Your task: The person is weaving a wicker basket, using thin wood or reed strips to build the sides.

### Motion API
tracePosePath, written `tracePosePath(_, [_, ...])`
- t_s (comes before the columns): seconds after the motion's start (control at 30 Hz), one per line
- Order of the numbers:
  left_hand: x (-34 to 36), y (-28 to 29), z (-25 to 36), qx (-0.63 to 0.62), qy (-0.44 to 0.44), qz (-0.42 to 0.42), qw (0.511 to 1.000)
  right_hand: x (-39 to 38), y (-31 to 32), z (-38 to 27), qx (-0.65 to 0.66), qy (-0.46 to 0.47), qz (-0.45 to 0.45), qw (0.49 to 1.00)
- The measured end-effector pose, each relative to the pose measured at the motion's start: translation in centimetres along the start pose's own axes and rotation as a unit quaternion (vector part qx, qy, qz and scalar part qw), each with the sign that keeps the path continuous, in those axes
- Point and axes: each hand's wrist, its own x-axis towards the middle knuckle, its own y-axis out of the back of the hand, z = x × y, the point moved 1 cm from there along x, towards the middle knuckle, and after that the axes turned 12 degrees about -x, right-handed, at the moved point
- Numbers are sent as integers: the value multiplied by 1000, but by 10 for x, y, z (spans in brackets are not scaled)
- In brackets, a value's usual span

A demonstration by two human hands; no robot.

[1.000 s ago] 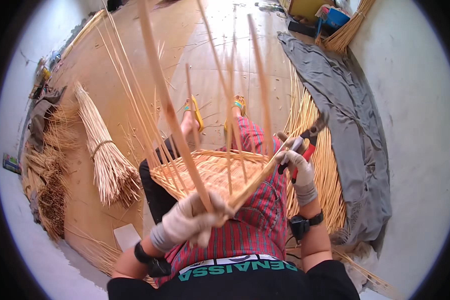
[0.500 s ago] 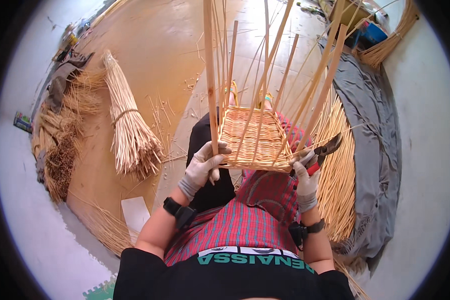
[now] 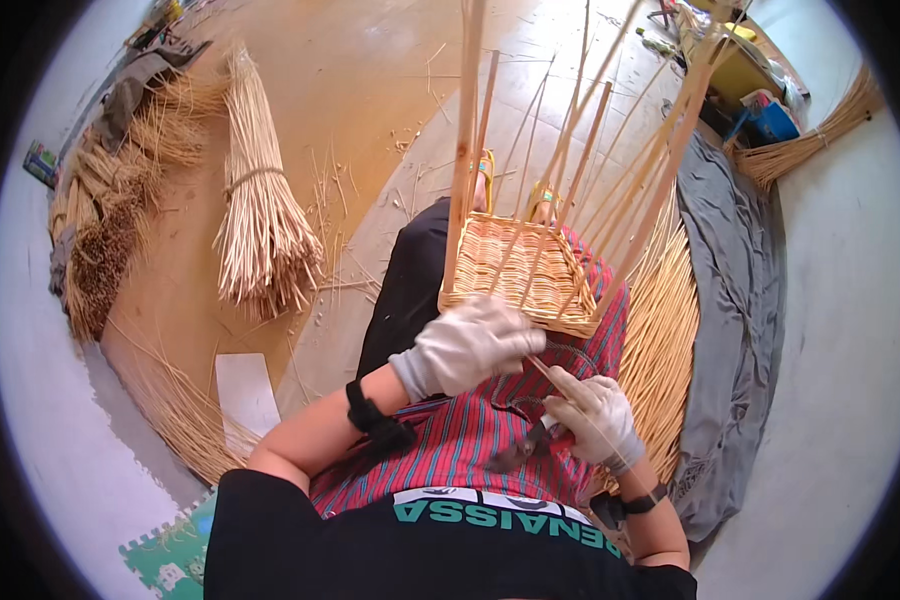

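Observation:
A small rectangular wicker basket base (image 3: 515, 262) rests over my lap, with tall upright wooden stakes (image 3: 467, 150) and thinner rods rising from its edges. My left hand (image 3: 472, 345), in a white glove, is closed at the basket's near edge, its fingertips on a thin wicker strand (image 3: 542, 370). That strand runs from there to my right hand (image 3: 595, 415), also gloved. Pruning shears (image 3: 518, 455) with red on the handle are tucked in the right hand, blades pointing left over my lap; motion blurs them. Its fingers also close around the strand.
A tied bundle of pale wicker rods (image 3: 255, 190) lies on the floor at left, beyond it darker bundles (image 3: 110, 230). To the right, loose rods (image 3: 660, 350) lie beside a grey cloth (image 3: 735, 330). A blue container (image 3: 770, 118) and another bundle (image 3: 810, 135) are at the far right.
Both hands have left the basket's near corners and come together in front of it. The shears have swung from pointing right to pointing left. A strand now stretches between the hands.

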Motion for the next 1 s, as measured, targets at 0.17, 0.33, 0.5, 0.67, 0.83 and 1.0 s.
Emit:
tracePosePath(0.17, [-13, 9, 10, -131, 7, -86, 988, 2, -5, 11, -175, -204, -135, 954])
tracePosePath(0.33, [-26, 15, 14, -135, -10, -68, 989, 43, -26, -20, -124, -260, 25, 957])
tracePosePath(0.5, [-13, 11, 15, -113, -4, -41, 993, 78, -44, -32, -143, -292, -2, 946])
tracePosePath(0.67, [-4, 14, 16, -118, 6, -55, 991, 84, -49, -26, -111, -288, 18, 951])
tracePosePath(0.83, [-1, 16, 25, -120, 38, -26, 992, 81, -45, -21, -79, -231, -28, 969])
tracePosePath(1.0, [-102, 81, -35, -134, 238, 340, 900, 19, -30, 6, -16, -233, 47, 971])
